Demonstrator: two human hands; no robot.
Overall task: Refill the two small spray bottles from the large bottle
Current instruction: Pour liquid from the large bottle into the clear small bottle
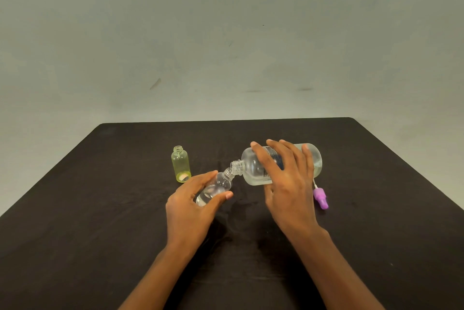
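Observation:
My right hand grips the large clear bottle, tipped almost flat with its open neck pointing left. Its mouth meets the open neck of a small clear bottle, which my left hand holds tilted between thumb and fingers. Clear liquid lies in the small bottle's lower end. A small yellow-green bottle stands upright and uncapped to the left on the black table. A purple spray cap with its white tube lies on the table just right of my right hand.
The black table's far edge runs close behind the bottles, against a plain grey-green wall. Its left and right edges slant outward toward me.

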